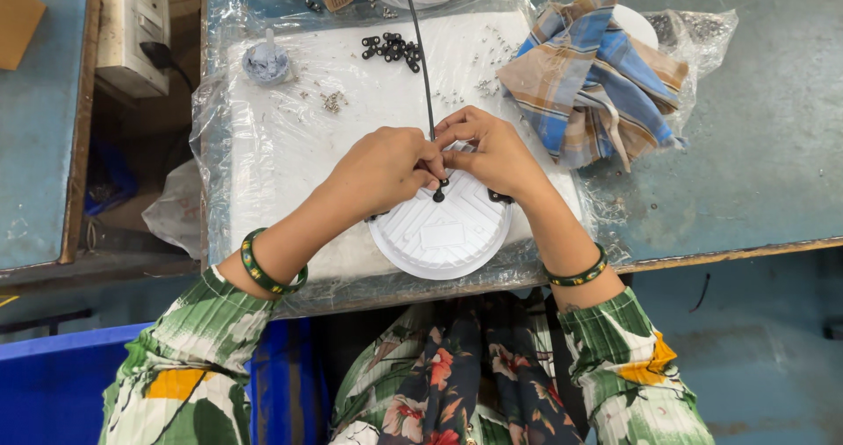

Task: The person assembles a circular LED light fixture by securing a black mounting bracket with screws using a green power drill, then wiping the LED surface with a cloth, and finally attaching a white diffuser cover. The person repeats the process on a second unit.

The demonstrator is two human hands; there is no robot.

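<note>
We see a round white plastic disc (442, 234) lying flat on a white board (290, 138) wrapped in clear plastic, close to the near edge of the table (773, 173). The disc is round, so it has no long side, but its ribbed face looks up at us. A thin black rod (421, 59) has the long shape here — it runs from the far side of the table straight toward us, and its tip comes down at the top edge of the disc. Both hands meet just there, above the far rim of the disc. Our left hand (382, 168) is curled, with its fingertips pinched close together at the rod's tip. Our right hand (496, 151) is curled too, its fingers pinching narrow around the rod right beside the left hand — the two hands touch. Small black clips (392, 48) lie in a heap farther back on the board. A blue and brown checked cloth (597, 76) sits to the right.
</note>
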